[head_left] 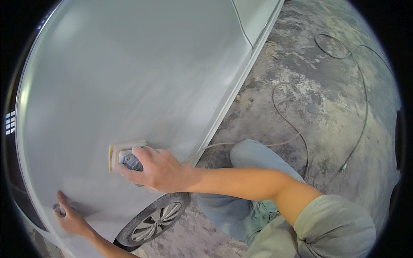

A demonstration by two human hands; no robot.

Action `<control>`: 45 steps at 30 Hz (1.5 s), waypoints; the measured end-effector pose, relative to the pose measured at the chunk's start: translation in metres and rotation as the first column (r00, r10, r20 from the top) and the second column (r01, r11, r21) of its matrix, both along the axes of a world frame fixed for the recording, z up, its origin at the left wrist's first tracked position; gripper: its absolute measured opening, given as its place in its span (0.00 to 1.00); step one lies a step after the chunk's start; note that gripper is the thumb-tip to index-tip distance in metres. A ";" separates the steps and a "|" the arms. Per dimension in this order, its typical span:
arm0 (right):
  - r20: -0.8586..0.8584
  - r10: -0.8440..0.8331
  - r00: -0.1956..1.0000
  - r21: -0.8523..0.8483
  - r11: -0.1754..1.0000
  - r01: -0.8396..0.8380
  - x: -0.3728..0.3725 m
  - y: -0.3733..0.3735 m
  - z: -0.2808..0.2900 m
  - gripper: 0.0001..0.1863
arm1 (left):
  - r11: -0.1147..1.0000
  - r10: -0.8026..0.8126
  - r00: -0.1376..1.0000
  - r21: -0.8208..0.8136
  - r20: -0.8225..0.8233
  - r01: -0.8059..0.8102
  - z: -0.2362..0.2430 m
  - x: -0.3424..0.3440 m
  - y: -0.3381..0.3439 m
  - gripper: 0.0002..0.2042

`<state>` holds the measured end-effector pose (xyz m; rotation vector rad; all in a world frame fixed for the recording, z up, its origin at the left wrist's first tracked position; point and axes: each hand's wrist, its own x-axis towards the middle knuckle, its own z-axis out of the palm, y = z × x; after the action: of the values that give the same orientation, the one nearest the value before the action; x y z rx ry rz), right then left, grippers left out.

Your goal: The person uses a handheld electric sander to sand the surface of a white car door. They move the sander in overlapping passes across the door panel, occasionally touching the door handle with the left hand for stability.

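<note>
My right hand (161,171) is wrapped round a power sander (130,161) with a blue-grey body. The sander's pale rectangular pad (112,158), yellowish at one edge, lies against the light grey car panel (107,86), just above the wheel. A pale hose or cord runs from behind this hand to the right. Lower left, my left hand (71,218) touches the same panel near its curved outer edge. Its fingers are apart, with a small dark patch between them; whether that is a recess or a shadow, I cannot tell.
A car wheel (157,221) with a spoked silver rim sits below the panel. My bent knee (262,157) is beside the car. A thin hose (365,94) loops over the stained floor (318,129) at right. Yellowish tape scraps (243,99) lie along the car's lower edge.
</note>
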<state>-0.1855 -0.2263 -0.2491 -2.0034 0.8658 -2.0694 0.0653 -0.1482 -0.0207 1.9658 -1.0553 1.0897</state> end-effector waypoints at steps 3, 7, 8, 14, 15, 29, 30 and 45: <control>0.009 0.078 0.997 0.098 0.992 -0.079 -0.024 -0.011 -0.007 0.35 | 1.000 -0.008 1.000 0.017 -0.012 0.009 0.001 0.004 0.002 0.33; 0.039 -0.177 0.983 0.191 0.967 0.167 -0.090 -0.056 -0.023 0.36 | 0.993 -0.112 0.985 -0.062 -0.129 0.104 -0.001 0.003 -0.001 0.30; 0.102 -0.214 0.972 0.239 0.953 0.184 -0.102 -0.067 -0.027 0.37 | 0.995 -0.086 0.994 -0.056 -0.072 0.082 -0.001 0.002 -0.002 0.29; 0.108 -0.030 0.994 0.158 0.987 0.012 -0.065 -0.042 -0.016 0.39 | 0.994 -0.067 0.998 -0.085 -0.015 0.066 -0.003 -0.008 -0.005 0.31; 0.082 -0.033 0.996 0.081 0.996 0.027 -0.047 -0.029 -0.007 0.40 | 0.996 -0.048 0.999 -0.071 -0.013 0.047 -0.002 -0.009 -0.005 0.31; 0.205 -0.387 0.899 0.158 0.919 0.360 -0.098 -0.075 0.009 0.28 | 0.993 0.001 0.998 -0.122 0.069 0.007 -0.012 0.001 -0.009 0.35; 0.157 -0.327 0.932 0.094 0.944 0.315 -0.088 -0.067 0.016 0.29 | 0.993 0.023 0.997 -0.120 0.072 -0.015 -0.012 0.003 -0.009 0.35; 0.040 -0.351 0.936 0.059 0.936 0.348 -0.080 -0.056 0.054 0.32 | 0.992 0.083 0.791 -0.124 0.606 -0.009 -0.027 0.062 -0.015 0.32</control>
<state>-0.2654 -0.2828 -0.1951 -1.8715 1.3359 -2.2333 0.1277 -0.1633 -0.0480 1.5722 -1.2298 1.8500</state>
